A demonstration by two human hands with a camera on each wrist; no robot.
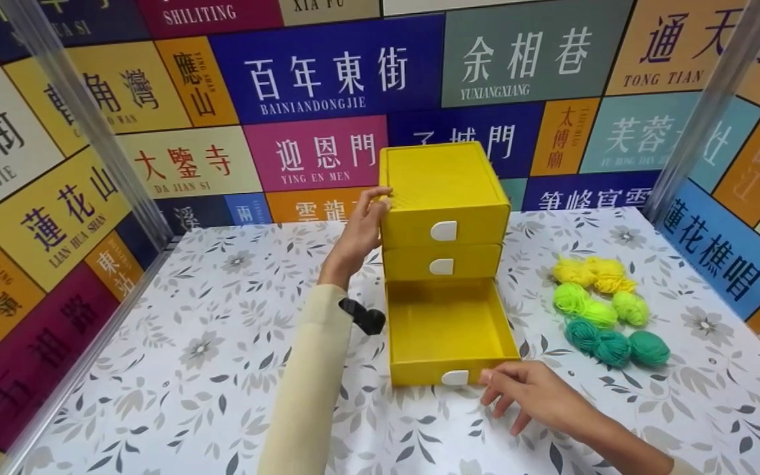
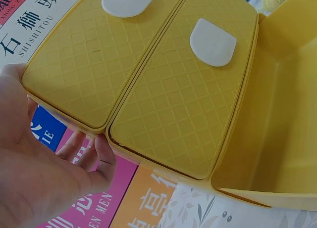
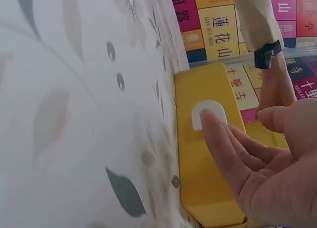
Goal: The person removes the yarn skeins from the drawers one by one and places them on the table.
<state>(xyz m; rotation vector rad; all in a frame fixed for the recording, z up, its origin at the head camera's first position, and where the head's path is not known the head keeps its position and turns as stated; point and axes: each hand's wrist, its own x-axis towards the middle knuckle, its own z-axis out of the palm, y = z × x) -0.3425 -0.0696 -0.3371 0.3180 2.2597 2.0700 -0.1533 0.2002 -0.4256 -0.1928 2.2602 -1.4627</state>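
A yellow three-drawer cabinet (image 1: 446,175) stands on the table, its bottom drawer (image 1: 419,375) pulled out toward me and its two upper drawers closed. Each drawer front carries a white tab handle (image 1: 444,231). My left hand (image 1: 359,237) rests against the cabinet's left side near the top, and in the left wrist view its fingertips touch the edge by the upper drawers. At the front right of the pulled-out drawer is my right hand (image 1: 538,396), fingers loosely extended. In the right wrist view, a fingertip overlaps the white handle (image 3: 208,112) of that drawer.
To the right of the cabinet lie small yarn balls in groups: yellow (image 1: 594,274), lime green (image 1: 571,299) and teal (image 1: 613,348). A floral cloth (image 1: 202,349) covers the table. Panels printed with street names (image 1: 327,72) enclose the back and sides.
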